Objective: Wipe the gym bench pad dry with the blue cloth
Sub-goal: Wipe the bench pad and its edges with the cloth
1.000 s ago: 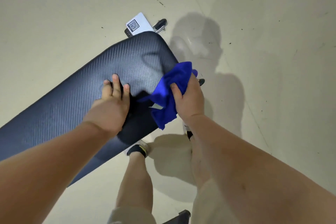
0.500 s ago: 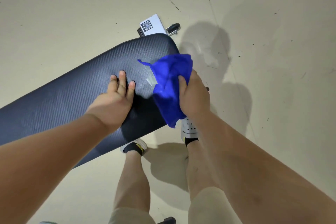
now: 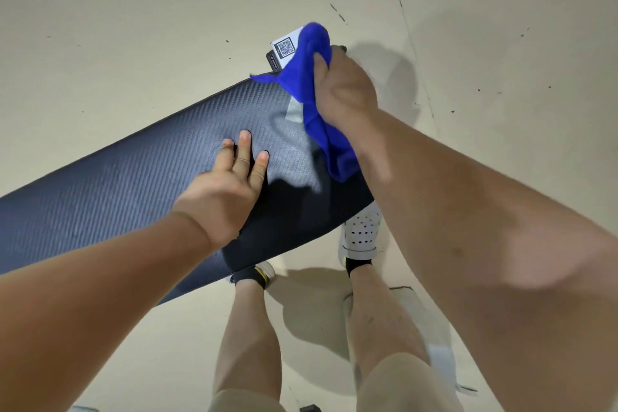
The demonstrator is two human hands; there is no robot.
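Observation:
The dark textured gym bench pad runs from the left edge up to the middle of the view. My left hand rests flat on it with straight fingers. My right hand grips the bunched blue cloth at the pad's far right end. The cloth hangs down over that end, with a white tag showing beside it.
A white card with a QR code sits just past the pad's end, partly covered by the cloth. My own legs and white shoes stand on the beige floor below the pad's near edge.
My right hand has carried the cloth from the pad's near right edge up and away to the far end. The left hand stays pressed on the pad.

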